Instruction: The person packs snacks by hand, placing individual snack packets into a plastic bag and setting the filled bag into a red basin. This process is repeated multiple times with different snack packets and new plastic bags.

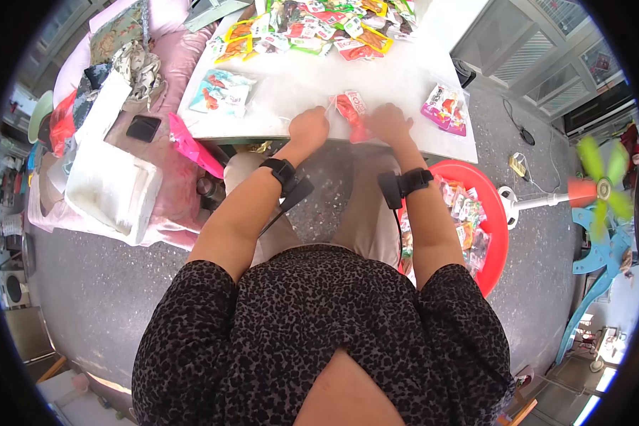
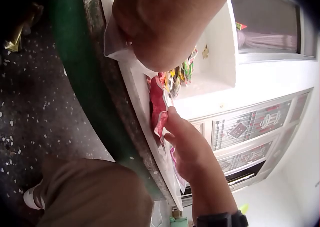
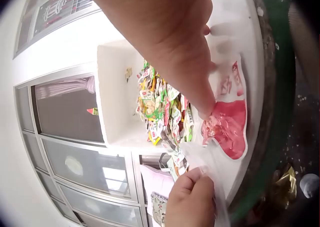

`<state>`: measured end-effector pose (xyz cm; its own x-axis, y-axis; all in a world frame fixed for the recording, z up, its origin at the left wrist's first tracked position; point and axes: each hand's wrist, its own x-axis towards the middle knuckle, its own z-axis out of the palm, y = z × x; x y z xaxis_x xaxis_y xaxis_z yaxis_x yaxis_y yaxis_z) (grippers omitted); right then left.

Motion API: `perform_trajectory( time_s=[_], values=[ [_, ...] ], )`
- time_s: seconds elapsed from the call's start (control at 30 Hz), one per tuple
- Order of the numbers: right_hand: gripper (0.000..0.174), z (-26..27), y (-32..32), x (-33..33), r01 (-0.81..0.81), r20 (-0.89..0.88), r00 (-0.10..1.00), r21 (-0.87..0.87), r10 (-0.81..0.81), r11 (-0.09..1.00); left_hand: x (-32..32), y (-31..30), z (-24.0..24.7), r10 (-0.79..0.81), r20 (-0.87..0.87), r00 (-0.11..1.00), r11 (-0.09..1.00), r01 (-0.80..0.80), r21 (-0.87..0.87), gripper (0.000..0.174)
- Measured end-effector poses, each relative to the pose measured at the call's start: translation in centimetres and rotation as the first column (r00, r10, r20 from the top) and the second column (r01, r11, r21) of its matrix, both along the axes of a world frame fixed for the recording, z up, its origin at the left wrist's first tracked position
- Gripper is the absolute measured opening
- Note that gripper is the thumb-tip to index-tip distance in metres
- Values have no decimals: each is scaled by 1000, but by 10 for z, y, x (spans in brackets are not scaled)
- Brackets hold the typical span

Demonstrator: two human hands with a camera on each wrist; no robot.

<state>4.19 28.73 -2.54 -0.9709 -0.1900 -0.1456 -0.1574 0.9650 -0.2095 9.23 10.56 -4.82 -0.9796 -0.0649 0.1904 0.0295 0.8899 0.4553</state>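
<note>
My left hand (image 1: 309, 126) is over the table's near edge. It pinches a clear plastic bag (image 3: 216, 187), whose film spreads toward the red packet in the right wrist view. The red-and-white snack packet (image 1: 352, 115) is between my two hands, close to the near edge. At its right side is my right hand (image 1: 390, 124), thumb and finger pinching the packet's edge, as the left wrist view shows. The packet's red, glossy lower part (image 3: 231, 129) faces the right wrist camera. My left fingertips are hidden in the left wrist view.
A heap of colourful snack packets (image 1: 319, 28) covers the table's far side. A blue-white packet (image 1: 221, 92) lies left and a pink-purple one (image 1: 445, 110) right. A red basin (image 1: 500, 234) of packets stands below at right, near a green-bladed fan (image 1: 603, 186). A white foam box (image 1: 113, 192) is at left.
</note>
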Motion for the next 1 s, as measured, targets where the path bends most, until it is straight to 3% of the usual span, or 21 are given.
perform_trajectory(
  time_s=[0.03,0.13,0.17,0.23,0.3,0.37,0.4,0.47,0.6,0.7,0.83,0.9,1.0],
  values=[
    [56,-10,0,4,3,-44,999,-31,-4,1000,0,1,0,2,3,1000,1000,-2,-7,17],
    [45,-25,1,27,-1,-499,862,-165,-82,986,1,3,-1,5,7,1000,1000,-5,-24,17],
    [42,-26,4,35,1,-389,902,-432,-187,902,1,2,-1,7,8,1000,1000,-7,-31,17],
    [36,-11,12,59,80,-93,954,-838,-287,539,1,1,-1,3,11,1000,1000,-2,-29,17],
    [35,-85,23,65,259,244,966,-933,-89,250,1,1,0,10,22,1000,1000,-10,-23,18],
    [34,-106,28,72,512,492,852,-854,178,-92,0,2,2,20,45,999,1000,-20,-12,18],
    [34,-98,26,78,644,560,760,-716,331,-267,0,3,0,12,31,999,1000,-12,-11,18],
    [32,-97,17,83,700,536,712,-588,453,-405,0,1,-3,6,1,1000,1000,-6,-14,19],
    [28,-132,-14,57,438,338,892,-810,300,-390,3,2,-3,-3,-15,1000,1000,3,6,19],
    [20,-138,-21,48,278,238,959,-900,155,-336,4,1,-1,-7,-19,1000,1000,7,9,18],
    [6,-58,-2,84,247,289,942,-940,-170,-234,6,3,1,-9,-12,1000,1000,9,0,17],
    [8,-32,12,87,243,298,928,-940,-225,-241,6,4,3,-4,0,1000,1000,4,0,17],
    [11,-11,31,92,230,303,942,-896,-145,-380,7,9,4,-20,20,1000,1000,19,12,17]
  ],
)
